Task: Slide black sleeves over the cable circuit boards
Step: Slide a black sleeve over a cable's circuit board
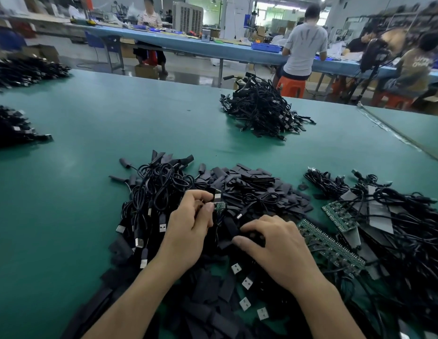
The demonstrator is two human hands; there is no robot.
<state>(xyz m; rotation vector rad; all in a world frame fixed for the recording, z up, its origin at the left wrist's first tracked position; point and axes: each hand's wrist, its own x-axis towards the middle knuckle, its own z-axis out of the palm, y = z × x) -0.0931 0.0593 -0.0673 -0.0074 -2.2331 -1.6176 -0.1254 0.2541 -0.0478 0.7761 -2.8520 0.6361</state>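
Note:
My left hand [188, 226] pinches a cable end with a small green circuit board [219, 206] sticking out past thumb and forefinger. My right hand [271, 248] lies palm down just to the right, its thumb and fingers closed on a flat black sleeve [231, 227] that points up toward the board. Board and sleeve are a short gap apart. Under and behind both hands lies a heap of loose black sleeves [257, 184]. A tangle of black USB cables [154, 192] lies to the left of my left hand.
Green circuit board panels [340, 215] and more cables [408, 216] lie at the right. A pile of sleeved cables [259, 108] sits further back, other dark piles [12, 128] at the left on the green table [91, 143]. People work at a blue bench behind.

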